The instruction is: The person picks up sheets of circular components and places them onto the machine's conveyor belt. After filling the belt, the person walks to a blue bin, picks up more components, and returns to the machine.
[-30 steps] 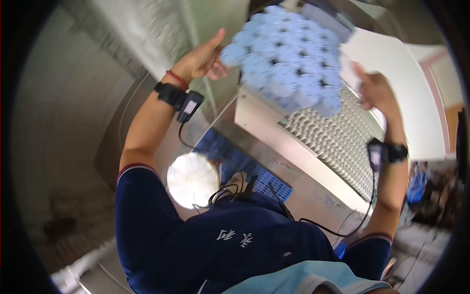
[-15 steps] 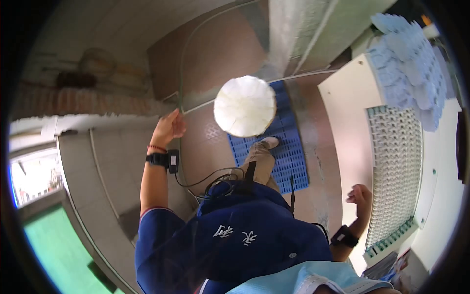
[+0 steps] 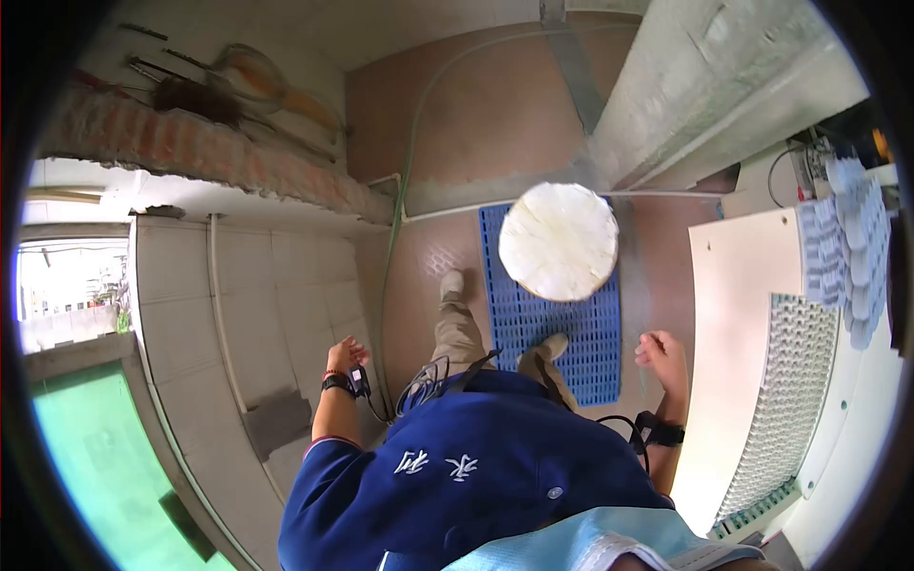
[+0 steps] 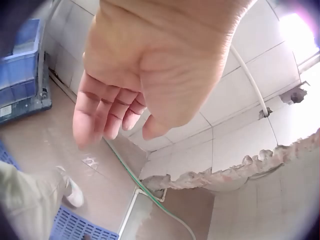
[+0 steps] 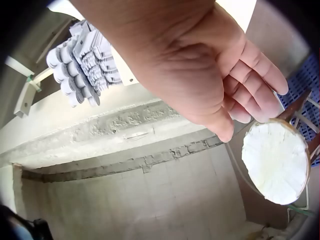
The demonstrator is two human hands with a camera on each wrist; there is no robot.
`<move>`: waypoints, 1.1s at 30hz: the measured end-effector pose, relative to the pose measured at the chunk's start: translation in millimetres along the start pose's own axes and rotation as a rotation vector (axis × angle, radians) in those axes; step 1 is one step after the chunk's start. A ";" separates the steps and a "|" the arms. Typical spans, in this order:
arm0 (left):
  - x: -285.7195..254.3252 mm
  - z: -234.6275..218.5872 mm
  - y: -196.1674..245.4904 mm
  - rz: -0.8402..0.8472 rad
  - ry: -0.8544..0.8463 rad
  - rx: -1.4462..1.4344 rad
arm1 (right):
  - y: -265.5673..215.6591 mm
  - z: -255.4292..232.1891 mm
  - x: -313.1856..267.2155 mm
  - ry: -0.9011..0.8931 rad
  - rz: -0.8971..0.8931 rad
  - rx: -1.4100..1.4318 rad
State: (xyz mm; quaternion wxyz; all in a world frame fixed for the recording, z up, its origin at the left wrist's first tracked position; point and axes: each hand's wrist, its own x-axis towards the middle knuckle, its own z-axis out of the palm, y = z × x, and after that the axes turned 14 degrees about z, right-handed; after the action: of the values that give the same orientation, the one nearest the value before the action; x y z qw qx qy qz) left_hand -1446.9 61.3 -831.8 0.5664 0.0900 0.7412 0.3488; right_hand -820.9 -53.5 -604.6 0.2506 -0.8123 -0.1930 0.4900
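Observation:
My left hand (image 3: 347,354) hangs at my left side, holding nothing. In the left wrist view that hand (image 4: 150,70) has loosely bent fingers over the floor and tiled wall. Out on my other side, between my body and the white machine (image 3: 733,371), is my right hand (image 3: 663,360). Its fingers (image 5: 257,75) are slightly bent around nothing in the right wrist view. A round stool (image 3: 559,242) with a white padded top stands ahead of me. Light-blue scalloped sheets (image 3: 862,257) hang stacked at the far end of the machine, out of reach of both hands.
A blue slatted plastic mat (image 3: 595,366) lies under the stool and one foot. A concrete pillar (image 3: 714,95) rises at front right. A green hose (image 3: 392,247) runs along the floor by the tiled wall (image 3: 286,266). Blue crates (image 4: 20,65) stand in the left wrist view.
Both hands have come down from beside the blue sheets to my sides. My view has swung left, away from the machine, and the stool now stands ahead of me.

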 end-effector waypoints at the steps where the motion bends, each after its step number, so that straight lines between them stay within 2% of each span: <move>1: 7.4 2.4 20.0 0.002 -0.024 -0.007 | -11.0 15.7 9.2 0.002 0.014 0.006; 5: 85.3 10.0 107.4 0.122 -0.193 -0.003 | -78.2 96.4 51.1 0.005 -0.038 -0.015; 8: 136.9 60.2 192.2 0.230 -0.332 0.136 | -125.4 174.3 94.1 0.016 -0.109 -0.026; 9: 162.6 78.9 218.6 0.260 -0.386 0.182 | -137.2 202.7 113.8 0.014 -0.147 0.061; 10: 197.2 94.6 237.3 0.353 -0.555 0.288 | -167.6 222.2 128.5 0.030 -0.201 -0.033; 11: 228.9 114.9 248.7 0.394 -0.644 0.353 | -188.9 249.7 125.0 0.020 -0.213 -0.129; 12: 253.9 133.0 267.8 0.440 -0.732 0.442 | -210.2 271.8 117.5 -0.094 -0.160 -0.048; 13: 239.8 159.2 297.1 0.416 -0.710 0.352 | -239.6 287.1 118.8 -0.194 -0.149 0.060; 14: 213.0 195.8 327.3 0.409 -0.692 0.249 | -257.0 294.3 119.0 -0.215 -0.148 -0.029; 17: 194.0 283.9 393.1 0.420 -0.921 0.195 | -288.5 300.2 137.3 -0.064 -0.107 0.056; 18: 191.8 312.0 408.6 0.440 -1.002 0.142 | -290.2 296.1 147.3 -0.065 -0.144 0.057; 20: 136.8 355.7 472.2 0.462 -1.198 0.067 | -303.3 287.6 151.3 0.012 -0.050 0.089; 21: 123.8 373.8 497.0 0.498 -1.364 -0.025 | -312.1 286.3 153.7 0.049 -0.011 0.111; 24: 67.7 398.3 590.3 0.445 -1.925 -0.460 | -340.0 275.6 175.1 0.089 0.088 0.153; 26: 49.9 414.4 645.2 0.289 -2.206 -0.705 | -353.4 265.8 205.6 0.112 0.108 0.160; 27: 38.4 428.0 674.7 0.310 -2.385 -0.748 | -372.7 263.2 219.6 0.117 0.074 0.160; 28: 28.2 443.0 704.3 0.340 -2.563 -0.790 | -392.5 257.7 238.3 0.125 0.122 0.130; 31: 6.1 481.9 787.3 0.489 -2.806 -0.571 | -450.8 226.1 308.5 0.170 0.169 0.129; 33: 6.2 515.4 827.5 0.380 -2.903 -0.497 | -485.6 227.6 338.0 0.173 0.141 0.177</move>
State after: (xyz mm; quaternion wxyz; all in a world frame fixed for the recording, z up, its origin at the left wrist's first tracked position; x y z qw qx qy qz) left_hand -1200.4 891.3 -383.7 0.7411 0.3475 -0.5576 0.1382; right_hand -906.6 573.5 -641.1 0.3020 -0.8377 -0.0693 0.4497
